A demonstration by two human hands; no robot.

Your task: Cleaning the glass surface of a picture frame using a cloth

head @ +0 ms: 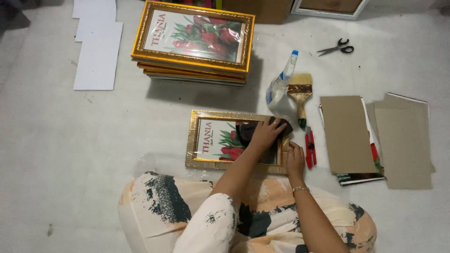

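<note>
kneeling on pale floor point(70, 140); left hand point(266, 133) presses dark cloth point(248, 129) on gold frame point(192, 140), right hand point(295, 159) flat steadying edge.

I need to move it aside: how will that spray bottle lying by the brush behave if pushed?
The spray bottle lies on its side on the floor, so its rounded body would probably roll rather than slide. It looks like thin clear plastic, so likely light, though how full it is cannot be told. Its base lies close to the paintbrush, which a push might nudge.
</note>
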